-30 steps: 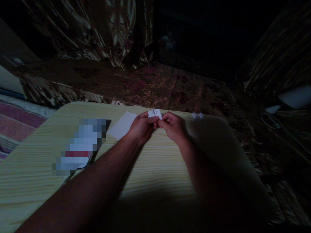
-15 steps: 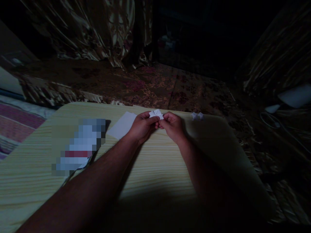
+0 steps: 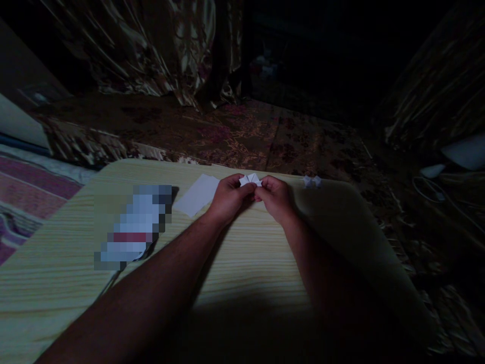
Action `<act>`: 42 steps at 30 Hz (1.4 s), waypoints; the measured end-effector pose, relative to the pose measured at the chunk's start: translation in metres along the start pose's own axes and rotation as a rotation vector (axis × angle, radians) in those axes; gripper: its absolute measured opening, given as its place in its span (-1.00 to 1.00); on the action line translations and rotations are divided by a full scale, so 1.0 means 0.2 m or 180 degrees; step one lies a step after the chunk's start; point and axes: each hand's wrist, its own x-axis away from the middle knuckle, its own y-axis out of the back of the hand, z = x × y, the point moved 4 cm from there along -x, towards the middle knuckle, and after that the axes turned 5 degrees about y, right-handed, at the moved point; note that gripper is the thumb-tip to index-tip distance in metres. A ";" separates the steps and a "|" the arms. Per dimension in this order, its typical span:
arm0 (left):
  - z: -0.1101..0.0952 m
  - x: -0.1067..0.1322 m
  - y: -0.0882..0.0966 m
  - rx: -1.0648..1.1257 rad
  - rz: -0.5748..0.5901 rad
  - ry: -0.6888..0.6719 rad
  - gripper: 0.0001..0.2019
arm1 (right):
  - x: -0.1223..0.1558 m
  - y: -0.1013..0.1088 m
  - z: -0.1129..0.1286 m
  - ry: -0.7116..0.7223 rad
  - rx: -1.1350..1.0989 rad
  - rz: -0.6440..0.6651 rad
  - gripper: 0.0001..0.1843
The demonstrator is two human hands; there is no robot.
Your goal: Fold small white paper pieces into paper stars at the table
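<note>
Both my hands meet over the far middle of a pale wooden table (image 3: 246,263). My left hand (image 3: 228,198) and my right hand (image 3: 278,198) each pinch a small white folded paper piece (image 3: 250,179) between fingertips, holding it just above the tabletop. Only the top of the paper shows above my fingers. A flat white paper sheet (image 3: 197,194) lies on the table just left of my left hand. A second small folded white paper piece (image 3: 311,181) rests near the table's far right edge.
A blurred-out object (image 3: 134,227) lies on the table's left part. Dark patterned fabric (image 3: 235,131) covers the ground beyond the table, and shiny curtains (image 3: 151,45) hang behind. A striped mat (image 3: 26,187) lies left. The scene is dim.
My hands stay pinched on the folded paper with small finger shifts. The whole view has slid slightly to the right as my head moved.
</note>
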 end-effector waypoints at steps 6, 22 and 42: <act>0.01 -0.02 0.02 -0.0109 -0.0154 -0.0011 -0.81 | 0.01 -0.01 0.02 0.0121 0.0252 0.0126 -0.84; 0.00 -0.02 0.03 0.0141 -0.0304 0.0010 -0.81 | 0.01 -0.01 0.01 -0.0056 -0.0030 0.0226 -0.92; -0.02 0.00 0.02 0.0304 -0.0166 0.0216 -0.80 | 0.00 0.03 0.02 -0.0143 -0.0026 -0.0081 -0.93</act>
